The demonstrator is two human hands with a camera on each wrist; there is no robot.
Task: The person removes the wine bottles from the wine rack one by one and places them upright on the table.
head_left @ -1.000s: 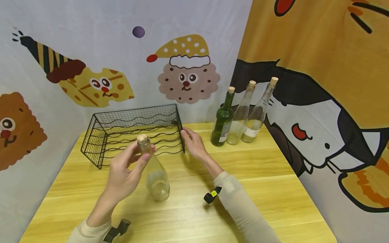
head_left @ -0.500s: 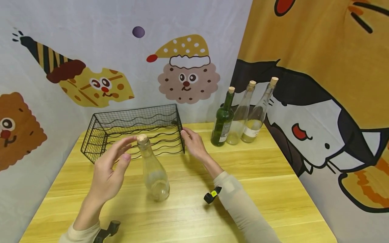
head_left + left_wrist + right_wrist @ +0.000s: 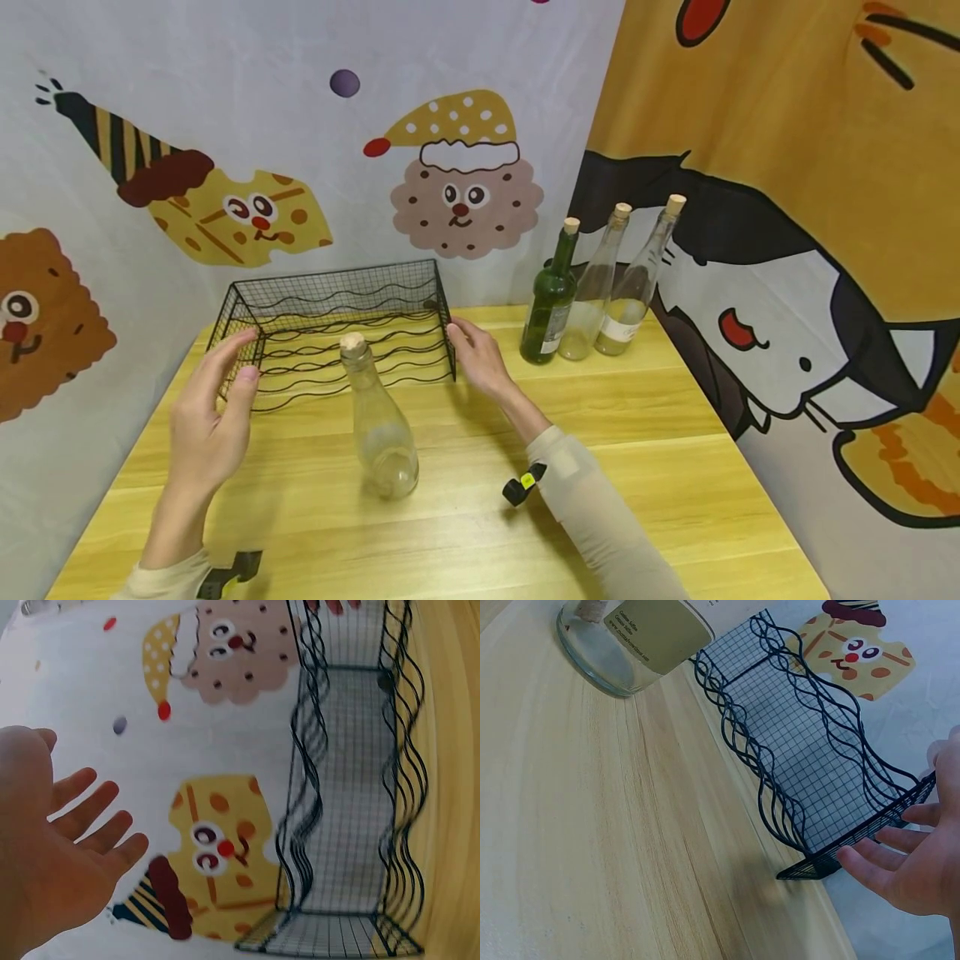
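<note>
A black wire wine rack (image 3: 341,367) lies near the back wall. My left hand (image 3: 206,421) is held in front of its left end, fingers spread and holding nothing; in the left wrist view the hand (image 3: 71,847) is apart from the rack. My right hand (image 3: 478,357) rests with loosely straight fingers against the outside of the rack's right end panel (image 3: 862,836). A clear corked bottle (image 3: 386,442) stands upright on the table between my hands, touched by neither. Its printed label (image 3: 664,634) shows in the right wrist view.
At the back right stand a green corked bottle (image 3: 551,308) and two clear corked bottles, one in the middle (image 3: 588,312) and one at the right (image 3: 626,308). The wooden table (image 3: 480,533) meets a cartoon-printed cloth (image 3: 300,50) behind and at the right.
My left hand has let go of the clear bottle's neck and moved left, to the rack's left end. The bottle stays standing in place. My right hand has stayed against the rack.
</note>
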